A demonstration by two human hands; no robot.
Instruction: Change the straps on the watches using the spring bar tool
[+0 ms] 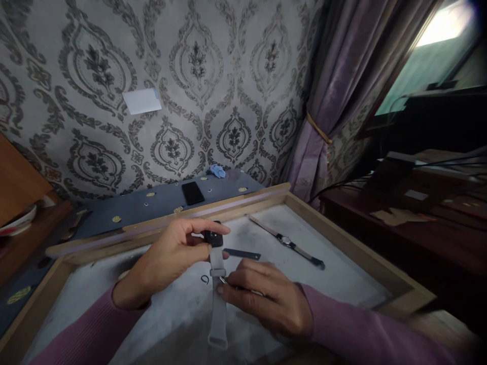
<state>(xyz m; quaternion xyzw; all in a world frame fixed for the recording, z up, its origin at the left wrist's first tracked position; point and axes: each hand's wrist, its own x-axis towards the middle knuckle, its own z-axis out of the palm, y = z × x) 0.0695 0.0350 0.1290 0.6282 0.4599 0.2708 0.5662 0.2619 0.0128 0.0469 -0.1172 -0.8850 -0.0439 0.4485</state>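
My left hand (173, 256) grips the black case of a watch (213, 237) between thumb and fingers. From the case a pale grey strap (218, 314) hangs down toward me, with a loop across it. My right hand (262, 294) is closed on a thin metal tool (222, 280), its tip at the strap just below the loop. Behind my hands lies a dark strap piece (243, 254), and a small black ring-like piece (205, 279) is left of the strap. Farther right rests another watch (285, 240), stretched out flat.
A wooden-framed tray (361, 258) with a whitish bottom surrounds the work. Beyond it, a black phone (193, 193) and a crumpled blue cloth (217, 171) lie on a dark patterned cover. Cables and dark boxes stand at right; a bowl (18, 223) is at far left.
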